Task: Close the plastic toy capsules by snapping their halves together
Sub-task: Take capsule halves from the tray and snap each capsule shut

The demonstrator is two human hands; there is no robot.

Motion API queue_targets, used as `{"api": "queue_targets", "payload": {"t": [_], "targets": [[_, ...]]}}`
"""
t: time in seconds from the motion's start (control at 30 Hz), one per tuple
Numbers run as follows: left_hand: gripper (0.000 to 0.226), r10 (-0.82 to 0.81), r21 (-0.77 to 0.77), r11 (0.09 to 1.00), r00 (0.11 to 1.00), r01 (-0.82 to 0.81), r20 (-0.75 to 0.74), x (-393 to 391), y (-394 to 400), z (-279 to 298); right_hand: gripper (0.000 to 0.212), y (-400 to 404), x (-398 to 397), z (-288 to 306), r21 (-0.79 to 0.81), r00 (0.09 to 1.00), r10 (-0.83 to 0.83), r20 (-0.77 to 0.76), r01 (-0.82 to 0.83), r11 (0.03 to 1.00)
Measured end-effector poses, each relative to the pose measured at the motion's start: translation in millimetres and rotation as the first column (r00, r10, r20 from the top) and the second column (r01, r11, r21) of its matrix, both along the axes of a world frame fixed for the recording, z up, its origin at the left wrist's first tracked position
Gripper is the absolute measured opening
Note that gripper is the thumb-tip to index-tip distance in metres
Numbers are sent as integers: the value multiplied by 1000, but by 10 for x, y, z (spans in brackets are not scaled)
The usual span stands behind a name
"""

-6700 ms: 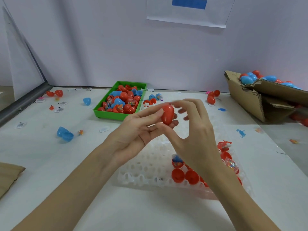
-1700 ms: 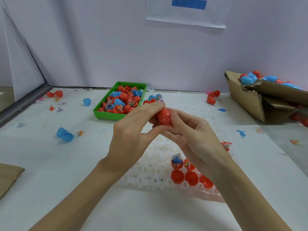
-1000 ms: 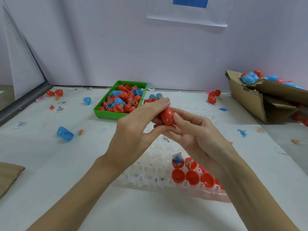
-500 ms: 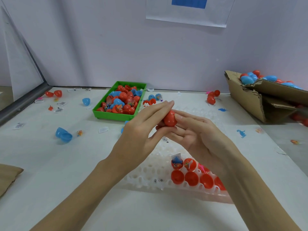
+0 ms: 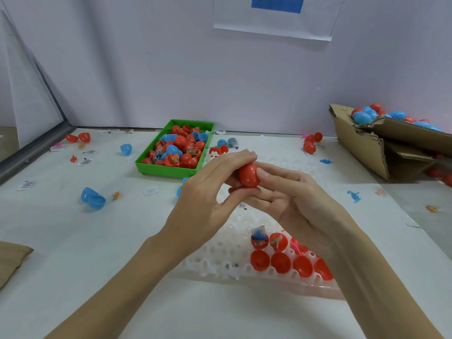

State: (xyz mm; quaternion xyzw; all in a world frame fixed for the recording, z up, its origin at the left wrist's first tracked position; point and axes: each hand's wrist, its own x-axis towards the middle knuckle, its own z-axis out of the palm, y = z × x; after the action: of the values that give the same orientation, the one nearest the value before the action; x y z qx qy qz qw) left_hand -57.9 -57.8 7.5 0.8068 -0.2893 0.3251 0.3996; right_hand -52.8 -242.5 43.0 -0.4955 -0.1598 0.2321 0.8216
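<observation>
Above white tray [image 5: 220,260], both hands pinch red capsule [image 5: 249,174].

The left hand [image 5: 208,192] and right hand [image 5: 291,204] are covering much of the red capsule [image 5: 249,174], so whether its seam is fully joined is not showing. Both forearms are hiding part of the white tray [image 5: 220,255]. The frame's right edge is cutting off the cardboard box [image 5: 367,148], and the wall sheet [image 5: 271,23] is running past the top. Print on the small paper labels [image 5: 85,162] is reading too small.

two bare forearms, no sleeves showing
</observation>
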Motion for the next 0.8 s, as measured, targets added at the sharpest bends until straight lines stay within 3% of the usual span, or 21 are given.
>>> {"api": "queue_targets", "payload": {"t": [0.17,0.4,0.8], "targets": [[44,-39,-91,995,997,33,-69,-25,-54,12,37,10,1,-15,-18,999,-42,24,42,999],[41,-24,-147,989,996,12,-81,-36,-26,62,32,75,-36,-46,-67,975,-118,187,132,989],[40,29,-14,1000,990,-27,135,-23,67,84,38,133,-61,-97,-55,954,-196,226,213,975]]}}
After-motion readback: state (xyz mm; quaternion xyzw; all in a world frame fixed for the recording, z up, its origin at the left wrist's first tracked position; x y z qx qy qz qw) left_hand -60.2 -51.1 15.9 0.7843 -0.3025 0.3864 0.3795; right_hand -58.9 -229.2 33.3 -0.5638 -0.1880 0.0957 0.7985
